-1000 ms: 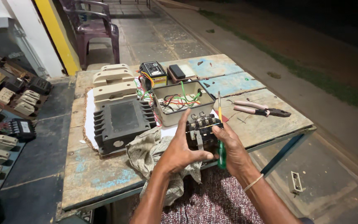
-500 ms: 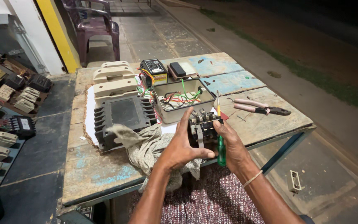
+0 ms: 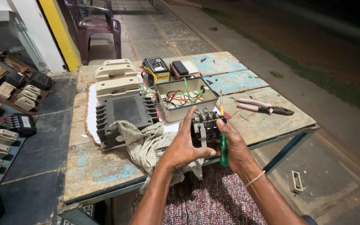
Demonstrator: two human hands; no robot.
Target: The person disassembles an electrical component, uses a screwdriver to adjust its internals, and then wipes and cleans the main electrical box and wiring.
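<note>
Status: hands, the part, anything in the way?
Left hand and right hand grip black terminal block; right also holds green screwdriver. Rag beside. Nothing blocking.

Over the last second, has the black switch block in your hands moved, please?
Yes: the black switch block has come slightly nearer the open box, its top now against the box's front wall.

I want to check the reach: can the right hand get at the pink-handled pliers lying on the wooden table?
Probably yes: the pink-handled pliers lie on bare boards beside the right hand, nothing between, but it holds a green-handled screwdriver.
</note>
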